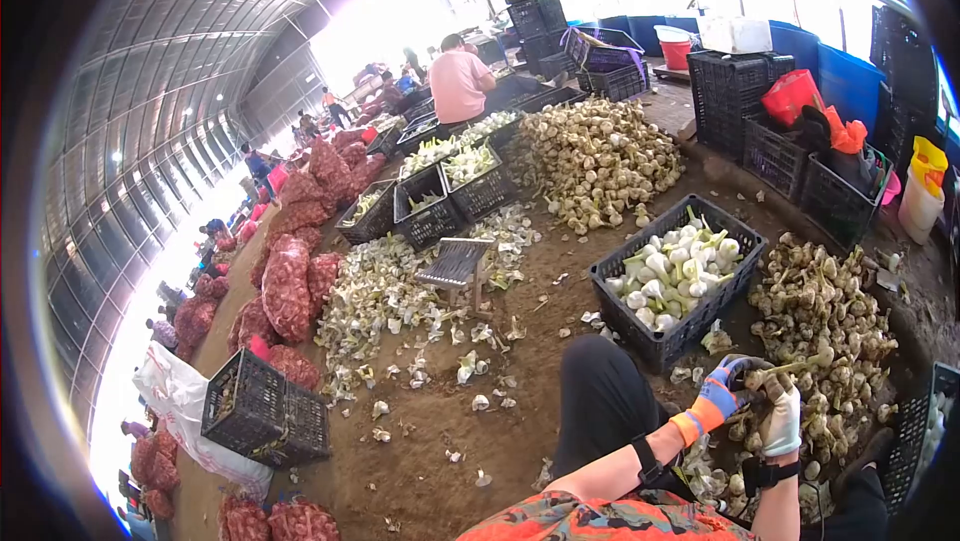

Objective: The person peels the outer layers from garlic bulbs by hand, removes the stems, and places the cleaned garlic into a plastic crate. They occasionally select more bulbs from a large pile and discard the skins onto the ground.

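Observation:
My left hand (724,387), in a blue and orange work glove with dark fingertips, is closed around a garlic bulb (797,366) whose stem points right. My right hand (780,423), in a white glove with dark fingers, is closed against the same garlic from below. Whether it also holds a small tool is hidden. Just beyond my hands lies a heap of unpeeled garlic (825,316) with dry stems. Left of that heap, a black crate (665,346) holds clean white garlic with green stems.
A low stool (455,263) stands among scattered peelings (375,316). Crates of peeled garlic (480,196) and a large garlic pile (600,156) lie ahead. A person in pink (460,86) sits beyond. Red mesh sacks (287,286) line the left; stacked black crates (730,106) stand right.

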A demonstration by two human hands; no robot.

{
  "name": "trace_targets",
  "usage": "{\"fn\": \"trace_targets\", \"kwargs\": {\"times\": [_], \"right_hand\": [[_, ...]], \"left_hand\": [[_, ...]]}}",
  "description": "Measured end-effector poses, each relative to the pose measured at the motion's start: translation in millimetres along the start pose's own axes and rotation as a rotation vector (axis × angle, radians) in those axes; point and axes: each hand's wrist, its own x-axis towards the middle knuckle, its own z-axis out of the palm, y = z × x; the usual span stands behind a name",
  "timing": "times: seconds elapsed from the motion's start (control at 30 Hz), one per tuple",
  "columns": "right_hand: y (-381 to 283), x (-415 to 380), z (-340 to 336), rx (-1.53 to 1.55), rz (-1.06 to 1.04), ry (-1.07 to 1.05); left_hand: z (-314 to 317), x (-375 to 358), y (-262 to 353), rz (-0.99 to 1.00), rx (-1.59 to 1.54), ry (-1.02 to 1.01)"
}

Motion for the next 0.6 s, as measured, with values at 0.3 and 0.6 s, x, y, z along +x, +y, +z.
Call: {"fn": "trace_targets", "kwargs": {"times": [0.3, 0.6], "right_hand": [[-7.2, -11.0, 0.3, -0.029, 0.004, -0.009], [-1.3, -3.1, -19.7, -0.053, 0.005, 0.006]], "left_hand": [[5.8, -0.4, -16.2, -0.02, -0.065, -0.072], [7.8, 4.3, -0.9, 0.103, 0.066, -0.124]]}}
